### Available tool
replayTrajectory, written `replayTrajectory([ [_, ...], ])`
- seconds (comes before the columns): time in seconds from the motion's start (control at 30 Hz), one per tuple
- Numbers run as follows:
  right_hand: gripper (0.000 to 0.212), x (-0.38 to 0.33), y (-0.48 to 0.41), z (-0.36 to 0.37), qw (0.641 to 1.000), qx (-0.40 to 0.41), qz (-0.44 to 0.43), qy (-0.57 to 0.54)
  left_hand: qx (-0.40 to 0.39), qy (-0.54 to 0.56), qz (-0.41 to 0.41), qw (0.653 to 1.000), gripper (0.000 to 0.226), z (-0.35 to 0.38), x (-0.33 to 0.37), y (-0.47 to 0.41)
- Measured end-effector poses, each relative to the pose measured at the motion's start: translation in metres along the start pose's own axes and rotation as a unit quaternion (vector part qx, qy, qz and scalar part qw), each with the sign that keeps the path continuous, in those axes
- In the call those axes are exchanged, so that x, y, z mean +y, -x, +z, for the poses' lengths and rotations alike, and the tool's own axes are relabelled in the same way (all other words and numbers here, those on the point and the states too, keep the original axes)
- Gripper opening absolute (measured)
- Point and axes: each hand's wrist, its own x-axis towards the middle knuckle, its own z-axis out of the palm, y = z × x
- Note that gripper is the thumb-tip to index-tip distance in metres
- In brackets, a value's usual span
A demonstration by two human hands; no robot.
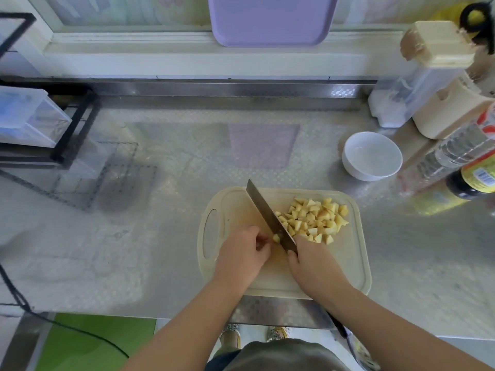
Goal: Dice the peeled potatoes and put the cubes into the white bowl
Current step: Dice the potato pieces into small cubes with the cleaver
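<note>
Right hand [310, 261] gripping knife [267, 215], left hand [241, 250] pinching 1 potato piece [276, 238], cubes [313, 219] at 2 o'clock on cutting board [356, 263], white bowl [372, 156] beyond at 1 o'clock

A lilac tray [272, 20] is propped at upper centre; a black rack [77, 124] is set at left, a dark sauce bottle [467, 183] at right.

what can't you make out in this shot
Head view only:
1. Handle of the knife: covered by the right hand.
2. Whether the left hand touches the small potato piece by the blade: its curled fingers hide the contact.
3. Label of the dark bottle: blurred, cut off by the right edge.
</note>
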Motion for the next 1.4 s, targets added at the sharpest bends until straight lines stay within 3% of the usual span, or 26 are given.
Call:
replayTrajectory([
  [0.33,0.016,0.016,0.012,-0.004,1.000,-0.006,-0.011,0.013,0.010,-0.020,0.003,1.000,0.005,0.010,0.015,-0.010],
  [0.5,0.014,0.019,0.022,-0.042,0.998,0.036,-0.049,0.008,-0.038,-0.006,0.028,0.999,0.007,-0.008,0.011,-0.012],
  [0.53,0.013,0.020,0.023,-0.052,0.997,0.042,-0.058,0.031,-0.014,0.014,0.020,1.000,0.008,-0.018,0.012,-0.010],
  [0.63,0.011,0.026,0.023,-0.076,0.984,0.072,-0.087,0.135,0.197,0.122,-0.006,0.973,0.012,-0.059,0.023,-0.004],
  [0.7,0.013,0.030,0.023,-0.086,0.972,0.092,-0.108,0.189,0.235,0.121,0.074,0.961,0.011,-0.078,0.038,-0.002],
  [0.8,0.011,0.030,0.025,-0.095,0.959,0.083,-0.125,0.239,0.090,0.017,0.236,0.967,0.019,-0.076,0.064,-0.004],
  [0.87,0.010,0.028,0.030,-0.099,0.950,0.083,-0.140,0.267,-0.015,-0.028,0.275,0.961,0.030,-0.058,0.075,-0.010],
  [0.93,0.015,0.028,0.033,-0.099,0.942,0.099,-0.157,0.281,-0.071,-0.042,0.273,0.958,0.035,-0.036,0.079,-0.015],
  [1.13,0.028,0.041,0.029,-0.097,0.936,0.098,-0.166,0.294,-0.072,0.044,0.265,0.961,0.011,-0.006,0.072,-0.017],
  [1.4,0.029,0.056,0.030,-0.120,0.917,0.109,-0.123,0.364,-0.011,0.027,0.261,0.965,0.009,0.008,0.029,-0.019],
])
